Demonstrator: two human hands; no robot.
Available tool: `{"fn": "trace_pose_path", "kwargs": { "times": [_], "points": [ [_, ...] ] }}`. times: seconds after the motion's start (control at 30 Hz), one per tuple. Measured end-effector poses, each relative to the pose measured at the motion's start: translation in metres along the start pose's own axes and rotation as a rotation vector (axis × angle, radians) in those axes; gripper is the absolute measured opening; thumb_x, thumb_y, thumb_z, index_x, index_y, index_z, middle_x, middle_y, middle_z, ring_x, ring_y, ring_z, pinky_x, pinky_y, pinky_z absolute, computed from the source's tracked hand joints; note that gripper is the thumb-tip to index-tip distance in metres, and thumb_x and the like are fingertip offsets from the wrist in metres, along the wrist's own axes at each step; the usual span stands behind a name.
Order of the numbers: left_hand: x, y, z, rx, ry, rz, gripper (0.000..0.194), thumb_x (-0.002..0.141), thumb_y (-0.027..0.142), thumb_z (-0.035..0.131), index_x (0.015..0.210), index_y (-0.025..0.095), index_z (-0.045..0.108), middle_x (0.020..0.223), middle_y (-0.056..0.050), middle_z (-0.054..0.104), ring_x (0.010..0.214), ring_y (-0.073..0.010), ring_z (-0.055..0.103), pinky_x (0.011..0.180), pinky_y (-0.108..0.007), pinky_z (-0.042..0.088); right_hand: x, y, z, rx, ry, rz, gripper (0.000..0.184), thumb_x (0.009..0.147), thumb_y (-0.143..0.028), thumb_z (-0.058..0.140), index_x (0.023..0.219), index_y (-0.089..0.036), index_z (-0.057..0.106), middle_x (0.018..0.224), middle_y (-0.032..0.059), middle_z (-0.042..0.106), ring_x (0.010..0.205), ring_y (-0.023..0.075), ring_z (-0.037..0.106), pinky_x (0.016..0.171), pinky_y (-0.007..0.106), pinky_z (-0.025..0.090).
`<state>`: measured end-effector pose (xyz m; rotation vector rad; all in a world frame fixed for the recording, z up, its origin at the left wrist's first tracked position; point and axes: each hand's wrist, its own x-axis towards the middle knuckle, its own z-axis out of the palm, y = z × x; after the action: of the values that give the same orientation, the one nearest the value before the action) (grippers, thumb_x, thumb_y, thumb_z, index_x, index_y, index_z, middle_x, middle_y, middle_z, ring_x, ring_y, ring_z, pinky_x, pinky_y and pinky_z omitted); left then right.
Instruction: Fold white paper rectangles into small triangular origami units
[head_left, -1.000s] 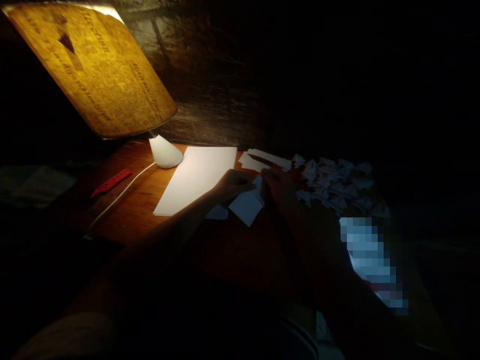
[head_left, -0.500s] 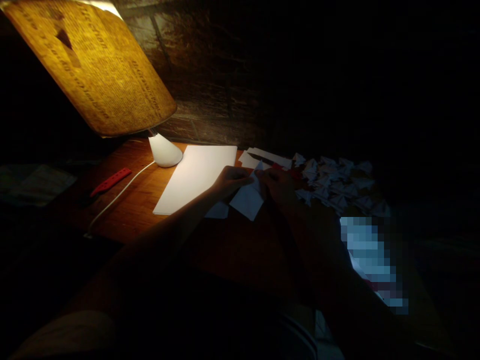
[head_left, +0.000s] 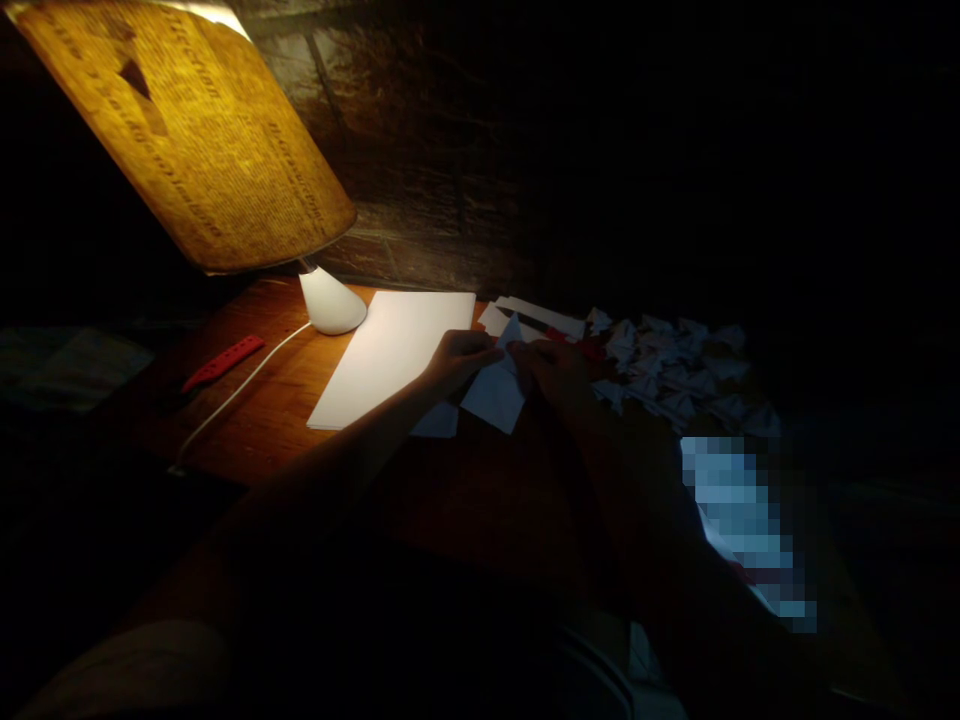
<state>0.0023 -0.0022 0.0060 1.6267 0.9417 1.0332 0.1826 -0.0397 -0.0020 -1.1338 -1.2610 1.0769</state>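
Observation:
A partly folded white sheet of paper [head_left: 496,396] is held above the wooden table between my two hands. My left hand [head_left: 463,355] pinches its upper left side, fingers closed. On its upper right side, my right hand [head_left: 553,368] is closed on the same paper, dim in shadow. One pointed corner sticks up between the hands, and a broad square-cornered part hangs below them. Left of my hands lies a stack of white paper [head_left: 397,345], partly covered by my left forearm. Several small folded paper figures [head_left: 656,365] are grouped to the right of my right hand.
A lamp with a printed yellow shade [head_left: 195,140] and white base [head_left: 330,303] stands at the back left, its cord [head_left: 240,390] running forward. A red-handled tool [head_left: 225,362] lies beside it. White paper strips [head_left: 536,315] lie behind my hands; a lit, pixelated screen [head_left: 739,520] is at right.
The folded paper has turned slightly in my hands; its top point now leans a little further left and its lower corner sits slightly higher. Both hands keep their hold.

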Motion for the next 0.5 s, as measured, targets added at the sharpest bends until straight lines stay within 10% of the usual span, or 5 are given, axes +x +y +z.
{"fn": "trace_pose_path", "kwargs": {
  "times": [0.5],
  "points": [
    [-0.0003,-0.0002,0.0019,-0.084,0.049,-0.027,0.038,0.071,0.045,0.083,0.06,0.018,0.058,0.059,0.003,0.049,0.056,-0.0095,0.043,0.05,-0.024,0.028,-0.0005,-0.0019,-0.0002,-0.149,0.027,-0.043,0.055,0.084,-0.067,0.071,0.057,-0.023,0.053,0.057,-0.0021,0.049,0.06,0.0141,0.044,0.056,0.03,0.034]
  ]
}}
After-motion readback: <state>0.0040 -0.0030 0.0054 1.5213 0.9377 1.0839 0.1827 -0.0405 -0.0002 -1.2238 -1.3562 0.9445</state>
